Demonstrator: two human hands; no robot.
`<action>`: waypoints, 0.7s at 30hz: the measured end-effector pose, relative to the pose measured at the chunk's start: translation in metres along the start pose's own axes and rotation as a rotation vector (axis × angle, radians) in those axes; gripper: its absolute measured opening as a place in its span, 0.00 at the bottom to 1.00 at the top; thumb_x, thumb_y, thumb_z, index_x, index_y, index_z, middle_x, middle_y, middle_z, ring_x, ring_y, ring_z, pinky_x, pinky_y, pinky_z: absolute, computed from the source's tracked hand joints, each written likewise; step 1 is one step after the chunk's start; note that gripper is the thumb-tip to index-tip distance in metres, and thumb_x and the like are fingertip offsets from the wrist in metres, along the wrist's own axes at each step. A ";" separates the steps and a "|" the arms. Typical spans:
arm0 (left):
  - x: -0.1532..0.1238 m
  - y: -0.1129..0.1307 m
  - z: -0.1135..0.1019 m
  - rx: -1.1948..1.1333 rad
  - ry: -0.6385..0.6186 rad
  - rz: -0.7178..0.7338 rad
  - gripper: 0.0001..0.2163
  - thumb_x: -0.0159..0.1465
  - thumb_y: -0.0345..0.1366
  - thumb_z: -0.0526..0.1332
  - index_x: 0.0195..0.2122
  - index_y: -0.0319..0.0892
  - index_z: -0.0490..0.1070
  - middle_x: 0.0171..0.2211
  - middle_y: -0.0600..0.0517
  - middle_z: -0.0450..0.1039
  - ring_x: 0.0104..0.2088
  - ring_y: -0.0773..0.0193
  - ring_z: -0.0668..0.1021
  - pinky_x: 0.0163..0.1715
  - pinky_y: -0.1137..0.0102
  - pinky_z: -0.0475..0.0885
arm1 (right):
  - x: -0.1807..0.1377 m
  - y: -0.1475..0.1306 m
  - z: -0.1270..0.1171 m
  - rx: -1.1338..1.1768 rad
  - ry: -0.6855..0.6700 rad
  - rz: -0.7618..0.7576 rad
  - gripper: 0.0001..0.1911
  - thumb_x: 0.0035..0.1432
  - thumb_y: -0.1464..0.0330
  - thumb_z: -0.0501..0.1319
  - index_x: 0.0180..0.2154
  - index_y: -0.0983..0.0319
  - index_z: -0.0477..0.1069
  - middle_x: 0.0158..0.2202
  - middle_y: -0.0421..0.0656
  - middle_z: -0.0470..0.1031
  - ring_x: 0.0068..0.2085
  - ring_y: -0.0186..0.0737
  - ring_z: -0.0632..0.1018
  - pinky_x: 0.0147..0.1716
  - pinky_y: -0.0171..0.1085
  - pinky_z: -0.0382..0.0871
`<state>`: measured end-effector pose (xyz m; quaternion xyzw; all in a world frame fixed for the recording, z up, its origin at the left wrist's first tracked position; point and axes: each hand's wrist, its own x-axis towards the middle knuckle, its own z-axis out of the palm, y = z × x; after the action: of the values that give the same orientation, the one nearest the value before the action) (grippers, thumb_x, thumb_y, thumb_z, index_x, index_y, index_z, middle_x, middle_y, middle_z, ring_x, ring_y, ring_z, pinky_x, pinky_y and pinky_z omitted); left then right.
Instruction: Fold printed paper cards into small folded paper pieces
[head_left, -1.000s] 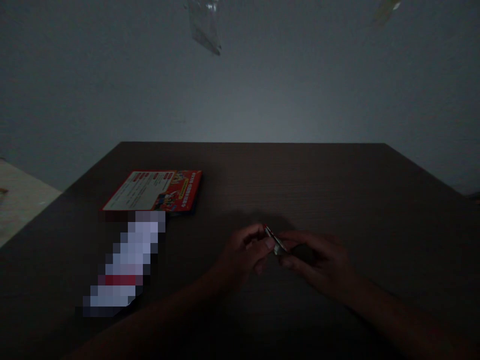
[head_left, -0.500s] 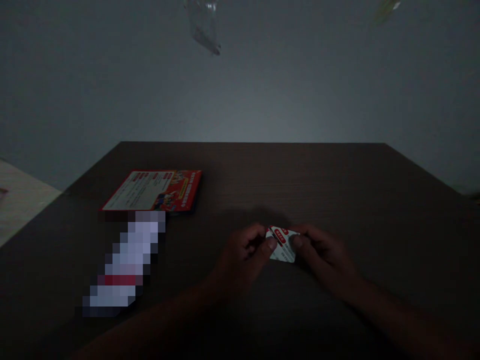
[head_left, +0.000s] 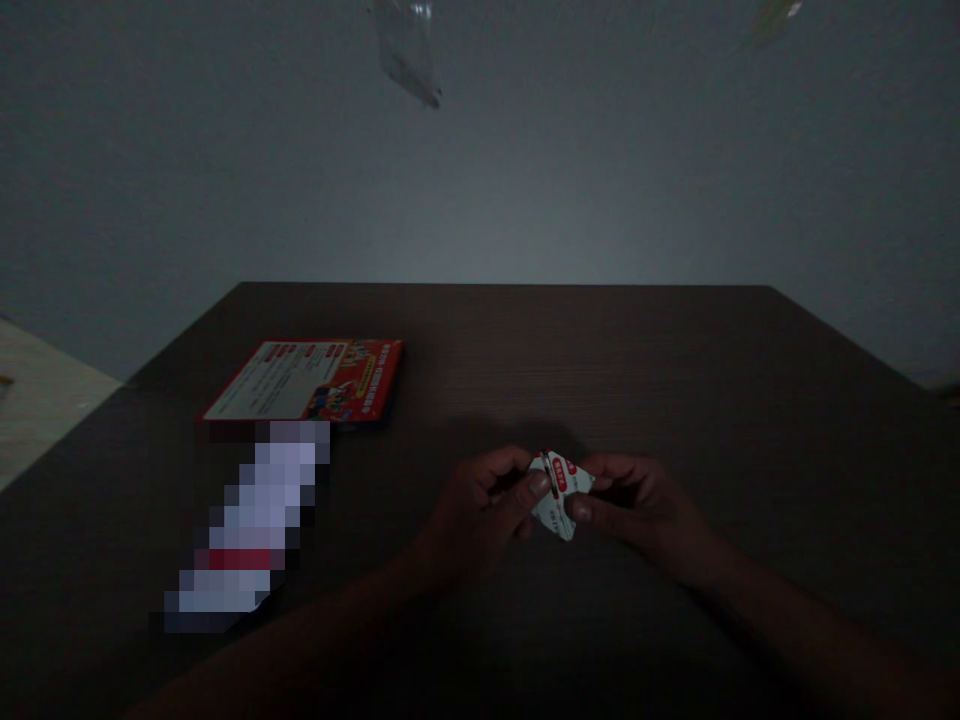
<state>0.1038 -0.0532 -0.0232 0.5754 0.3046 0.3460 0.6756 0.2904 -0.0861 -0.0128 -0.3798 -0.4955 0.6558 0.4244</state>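
The scene is dim. A small white packet with red print is pinched between both my hands just above the dark wooden table. My left hand grips its left edge with thumb and fingers closed. My right hand holds its right edge, fingers curled. The packet is tilted with its printed face toward me.
A red and white printed card or flat box lies on the table at the left. Just in front of it is a pixelated white and red patch. A grey wall rises behind the table's far edge.
The packet went from edge-on to showing its printed face, then tilted and narrowed again. Both hands stayed in place and kept hold of it.
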 end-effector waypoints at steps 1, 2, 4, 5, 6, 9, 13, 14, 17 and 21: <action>0.000 -0.001 0.000 0.001 0.005 -0.005 0.11 0.62 0.41 0.59 0.35 0.36 0.71 0.25 0.53 0.69 0.20 0.75 0.68 0.19 0.78 0.62 | 0.000 0.000 0.000 0.009 0.003 -0.003 0.04 0.52 0.69 0.66 0.33 0.62 0.75 0.28 0.40 0.79 0.31 0.33 0.78 0.32 0.31 0.71; 0.001 -0.001 0.000 -0.001 0.008 -0.012 0.12 0.62 0.41 0.59 0.34 0.36 0.71 0.25 0.53 0.69 0.20 0.75 0.67 0.19 0.78 0.62 | 0.000 0.000 0.000 0.015 0.004 -0.002 0.04 0.51 0.69 0.66 0.32 0.61 0.75 0.28 0.40 0.79 0.31 0.33 0.78 0.33 0.32 0.71; 0.001 -0.001 0.001 -0.014 0.008 -0.027 0.12 0.61 0.42 0.60 0.33 0.36 0.71 0.24 0.53 0.69 0.19 0.75 0.67 0.19 0.78 0.61 | 0.001 0.000 0.000 0.026 -0.003 0.017 0.05 0.50 0.69 0.67 0.32 0.62 0.75 0.28 0.41 0.79 0.32 0.35 0.79 0.34 0.33 0.72; 0.002 -0.001 0.001 -0.024 0.004 -0.033 0.12 0.60 0.42 0.60 0.33 0.36 0.71 0.24 0.53 0.69 0.19 0.75 0.67 0.18 0.78 0.61 | 0.001 0.001 -0.001 0.039 -0.011 0.030 0.06 0.50 0.68 0.67 0.32 0.62 0.75 0.28 0.41 0.79 0.32 0.35 0.79 0.34 0.34 0.72; 0.002 -0.001 0.002 -0.036 0.000 -0.038 0.12 0.60 0.42 0.61 0.33 0.36 0.71 0.24 0.53 0.69 0.19 0.75 0.67 0.18 0.78 0.61 | 0.001 0.001 -0.001 0.059 -0.023 0.042 0.06 0.49 0.68 0.68 0.32 0.62 0.75 0.28 0.42 0.79 0.32 0.36 0.79 0.34 0.34 0.72; 0.003 0.000 0.003 -0.059 -0.011 -0.051 0.12 0.59 0.42 0.61 0.33 0.36 0.71 0.25 0.53 0.70 0.19 0.75 0.68 0.18 0.77 0.62 | 0.003 0.004 0.000 0.140 -0.065 0.055 0.07 0.50 0.67 0.67 0.32 0.62 0.74 0.28 0.42 0.79 0.32 0.36 0.79 0.36 0.35 0.71; 0.003 0.000 0.002 -0.031 -0.005 -0.079 0.13 0.58 0.43 0.62 0.32 0.36 0.71 0.24 0.53 0.69 0.18 0.74 0.67 0.18 0.77 0.61 | 0.003 0.003 0.001 0.157 -0.089 0.038 0.05 0.51 0.68 0.67 0.32 0.62 0.74 0.28 0.40 0.78 0.31 0.34 0.78 0.36 0.35 0.71; 0.003 0.000 0.002 -0.020 0.000 -0.081 0.13 0.58 0.44 0.62 0.32 0.36 0.70 0.23 0.54 0.69 0.18 0.74 0.67 0.18 0.77 0.61 | 0.003 0.003 0.001 0.134 -0.080 0.031 0.05 0.51 0.68 0.67 0.31 0.62 0.74 0.28 0.40 0.78 0.31 0.33 0.78 0.36 0.34 0.70; 0.002 0.003 0.002 0.043 0.022 -0.068 0.13 0.58 0.44 0.62 0.30 0.36 0.70 0.21 0.56 0.66 0.18 0.74 0.65 0.18 0.77 0.59 | 0.001 0.001 0.001 0.024 -0.025 -0.003 0.05 0.50 0.69 0.67 0.32 0.63 0.74 0.28 0.40 0.78 0.30 0.31 0.77 0.32 0.30 0.69; 0.001 0.006 0.003 0.199 0.021 -0.018 0.11 0.59 0.41 0.60 0.29 0.37 0.70 0.22 0.55 0.67 0.22 0.72 0.67 0.22 0.76 0.60 | 0.000 0.001 0.002 -0.118 0.070 -0.067 0.05 0.52 0.67 0.65 0.32 0.62 0.74 0.28 0.39 0.77 0.28 0.31 0.76 0.29 0.30 0.69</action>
<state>0.1057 -0.0535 -0.0165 0.6330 0.3499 0.3141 0.6150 0.2882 -0.0874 -0.0137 -0.4100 -0.5307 0.5971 0.4401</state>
